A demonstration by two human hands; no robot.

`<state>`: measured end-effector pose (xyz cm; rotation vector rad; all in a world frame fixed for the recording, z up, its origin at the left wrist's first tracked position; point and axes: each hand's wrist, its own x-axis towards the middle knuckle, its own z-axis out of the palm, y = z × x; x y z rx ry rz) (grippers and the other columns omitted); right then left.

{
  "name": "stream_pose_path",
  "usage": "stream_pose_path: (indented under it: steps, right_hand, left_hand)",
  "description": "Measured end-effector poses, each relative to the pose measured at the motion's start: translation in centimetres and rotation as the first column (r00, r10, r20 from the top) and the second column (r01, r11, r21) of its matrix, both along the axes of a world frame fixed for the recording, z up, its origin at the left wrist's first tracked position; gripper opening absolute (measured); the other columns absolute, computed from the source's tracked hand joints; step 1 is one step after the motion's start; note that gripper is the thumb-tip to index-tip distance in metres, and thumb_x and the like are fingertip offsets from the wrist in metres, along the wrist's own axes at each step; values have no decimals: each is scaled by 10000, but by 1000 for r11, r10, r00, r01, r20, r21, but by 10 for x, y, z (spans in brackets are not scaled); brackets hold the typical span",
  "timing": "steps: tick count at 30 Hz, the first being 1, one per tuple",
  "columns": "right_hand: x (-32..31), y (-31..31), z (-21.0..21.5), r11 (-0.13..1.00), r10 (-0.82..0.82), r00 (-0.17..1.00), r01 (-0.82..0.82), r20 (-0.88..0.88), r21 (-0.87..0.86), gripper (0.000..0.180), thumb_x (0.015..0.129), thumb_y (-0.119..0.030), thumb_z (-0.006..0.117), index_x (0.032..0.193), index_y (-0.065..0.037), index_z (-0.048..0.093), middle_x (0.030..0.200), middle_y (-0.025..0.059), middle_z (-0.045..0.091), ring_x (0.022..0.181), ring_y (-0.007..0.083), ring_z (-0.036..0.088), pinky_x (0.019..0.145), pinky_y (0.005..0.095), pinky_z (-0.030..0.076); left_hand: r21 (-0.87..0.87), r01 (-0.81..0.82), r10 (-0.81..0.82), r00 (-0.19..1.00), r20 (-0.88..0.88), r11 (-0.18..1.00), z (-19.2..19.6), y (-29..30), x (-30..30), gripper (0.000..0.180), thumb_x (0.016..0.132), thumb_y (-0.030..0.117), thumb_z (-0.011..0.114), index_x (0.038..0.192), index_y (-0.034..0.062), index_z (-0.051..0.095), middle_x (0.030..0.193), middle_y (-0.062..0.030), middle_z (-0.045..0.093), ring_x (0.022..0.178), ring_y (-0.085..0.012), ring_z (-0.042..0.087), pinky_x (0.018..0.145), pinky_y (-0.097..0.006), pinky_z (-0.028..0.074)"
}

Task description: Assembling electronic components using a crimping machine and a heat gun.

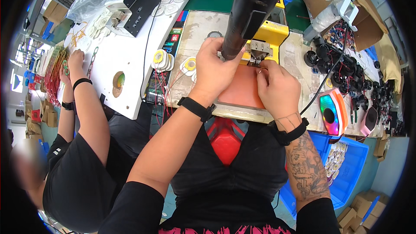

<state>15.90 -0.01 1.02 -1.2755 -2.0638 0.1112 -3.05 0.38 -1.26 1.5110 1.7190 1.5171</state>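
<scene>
My left hand [215,67] is closed in front of a yellow bench machine [274,32], its fingertips partly covered by a long black cylindrical device [250,13]. Whether the hand touches that device I cannot tell. My right hand [279,84] pinches with thumb and forefinger just below the machine's small metal head [260,50]. What either hand holds is too small or hidden to name. Beneath both hands lies an orange-brown mat [242,91]. White round coils with yellow centres [161,60] and thin red wires sit left of my left hand.
Black round parts with wires [331,63] crowd the right side, near a colour-lit speaker [330,115]. A black cable [323,87] crosses there. A blue bin [353,171] stands lower right. At left, a co-worker's hands [74,63] work at a white table [130,67].
</scene>
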Motion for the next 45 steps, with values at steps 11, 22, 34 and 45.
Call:
stream_pose_path:
  steps: [11,22,34,45]
  right_hand:
    - [5,13,4,995,73,965,-88,250,52,162,916,-168,760,1030,-84,683,838,123,754,692,349,731,603,467,575]
    - [4,14,20,987,157,955,-161,252,-6,157,948,-196,702,1006,-56,658,793,129,731,713,349,737,608,460,585]
    - [57,-50,18,1000,-9,994,8,-105,-9,68,972,-85,776,973,-27,740,792,67,565,765,248,571,715,351,474]
    - [58,-69,24,945,-73,818,-127,-571,-302,77,989,-59,778,1021,5,750,872,83,765,749,137,717,718,263,561]
  left_hand:
    - [66,-25,15,989,145,997,4,7,11,223,869,163,882,961,1,761,912,-127,647,847,-294,658,753,-389,520]
    - [68,-38,29,991,127,997,2,8,8,210,858,154,886,932,3,760,912,-133,645,852,-296,657,755,-385,521]
    - [63,-67,51,970,237,996,-18,8,-3,341,1061,321,759,1095,-16,719,992,-9,723,923,-82,620,824,-288,517]
    - [-7,-21,22,971,240,1000,-8,-8,-1,301,1108,262,691,947,7,687,882,2,648,852,-90,558,839,-286,477]
